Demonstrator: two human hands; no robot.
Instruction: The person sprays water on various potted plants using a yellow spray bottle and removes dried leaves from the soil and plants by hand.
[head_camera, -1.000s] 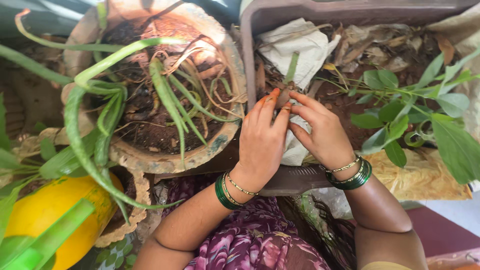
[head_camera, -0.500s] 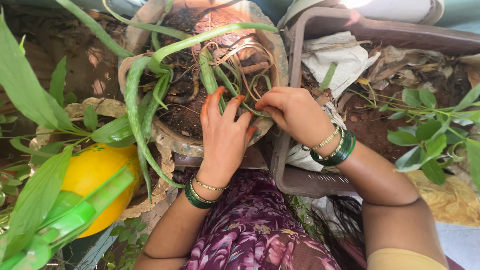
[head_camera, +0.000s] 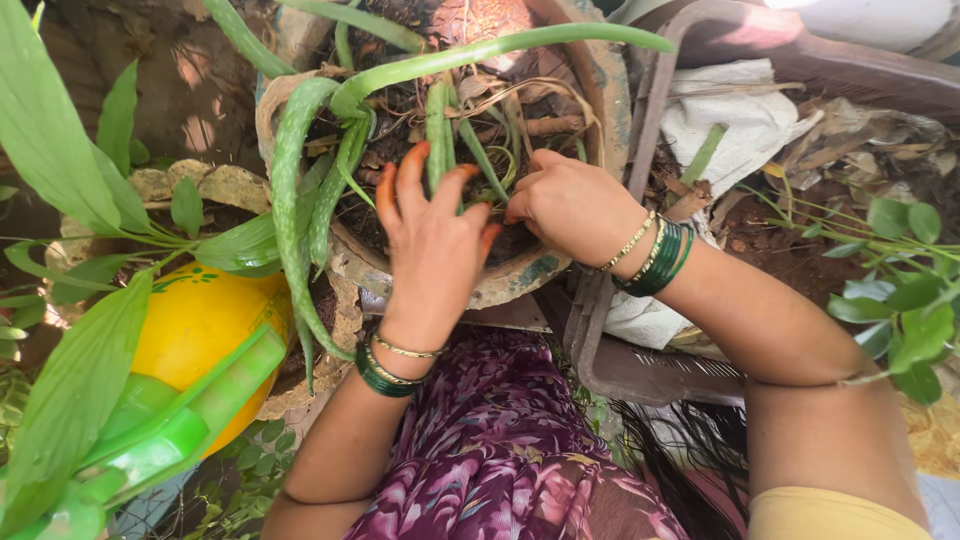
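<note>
The round clay pot (head_camera: 520, 280) holds dark soil and an aloe plant (head_camera: 320, 150) — the brown trough (head_camera: 640, 370) to its right holds soil and crumpled paper (head_camera: 740, 115). The left hand (head_camera: 430, 250) lies spread wide over the aloe's thin leaves. The right hand (head_camera: 570, 205) curls among them — whether it holds one, I cannot tell.

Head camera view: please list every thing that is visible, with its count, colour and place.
round clay pot: one, brown, top centre, holds soil
spiky succulent plant: one, green, growing in the round clay pot
rectangular planter: one, grey-brown, right
white cloth: one, in the rectangular planter
leafy plant: one, green, far right
yellow container: one, with green handle, lower left
broad leaves: several, green, left edge
bangles: green and gold, on both wrists
left hand: fingers spread over the pot
right hand: in the pot's soil
</note>
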